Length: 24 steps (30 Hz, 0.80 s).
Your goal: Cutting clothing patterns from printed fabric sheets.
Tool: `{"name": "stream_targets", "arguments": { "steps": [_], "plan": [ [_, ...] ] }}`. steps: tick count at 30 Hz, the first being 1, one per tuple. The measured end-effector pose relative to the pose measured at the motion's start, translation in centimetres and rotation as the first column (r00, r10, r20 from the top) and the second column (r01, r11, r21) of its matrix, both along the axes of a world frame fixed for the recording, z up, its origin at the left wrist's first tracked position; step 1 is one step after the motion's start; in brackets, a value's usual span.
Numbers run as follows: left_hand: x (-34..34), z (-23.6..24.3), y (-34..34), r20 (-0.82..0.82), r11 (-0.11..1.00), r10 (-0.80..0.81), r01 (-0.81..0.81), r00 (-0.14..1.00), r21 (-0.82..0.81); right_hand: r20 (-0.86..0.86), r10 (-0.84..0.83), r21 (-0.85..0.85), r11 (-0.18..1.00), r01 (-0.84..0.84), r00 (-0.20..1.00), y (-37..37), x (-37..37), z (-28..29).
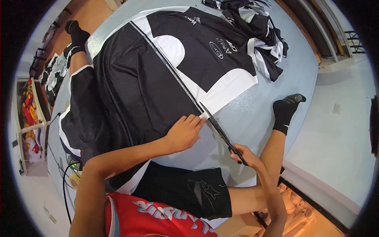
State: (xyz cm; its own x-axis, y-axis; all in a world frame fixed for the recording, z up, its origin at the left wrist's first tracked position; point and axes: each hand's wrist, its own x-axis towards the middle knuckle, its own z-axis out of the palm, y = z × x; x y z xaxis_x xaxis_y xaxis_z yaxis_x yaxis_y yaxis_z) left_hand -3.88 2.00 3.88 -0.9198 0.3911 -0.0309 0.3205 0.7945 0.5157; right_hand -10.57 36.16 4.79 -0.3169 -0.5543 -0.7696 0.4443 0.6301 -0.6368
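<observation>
A large sheet of printed black and white fabric [136, 79] lies over the table, with rounded white shapes and a narrow marked strip [169, 63] running diagonally. My left hand [184, 133] is closed at the sheet's near edge, its fingertips on the white corner by the strip's lower end. In my right hand [245, 156] are long dark scissors [221, 132], fingers around the handles. The blades point away from me to the left, their tips at the fabric edge beside my left fingertips. Whether the blades are parted is hard to make out.
Cut black and white fabric pieces [260, 37] are heaped at the far right of the pale table [237, 102]. My legs rest on it, with a black-socked foot [287, 110] at right. Shelves [31, 126] with colourful cloth and a dark cable [65, 185] are at left.
</observation>
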Motion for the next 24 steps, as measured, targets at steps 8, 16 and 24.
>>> {"name": "stream_targets", "arguments": {
  "steps": [8, 16, 24],
  "plan": [
    [-0.6, -0.1, -0.3, -0.095, 0.999, 0.049, -0.047, 0.994, 0.024, -0.092, -0.003, 0.143, 0.990, 0.016, 0.996, -0.5, 1.1, -1.0],
    [0.0, -1.1, -0.3, -0.139, 0.999, 0.036, -0.039, 0.990, -0.017, -0.049, 0.012, 0.167, 0.986, -0.003, 0.999, -0.6, 1.0, 0.1],
    [0.2, -1.3, -0.4, -0.164, 0.999, 0.037, -0.039, 0.986, -0.010, -0.162, 0.020, 0.181, 0.983, 0.010, 0.987, -3.4, 0.4, -0.2]
  ]
}}
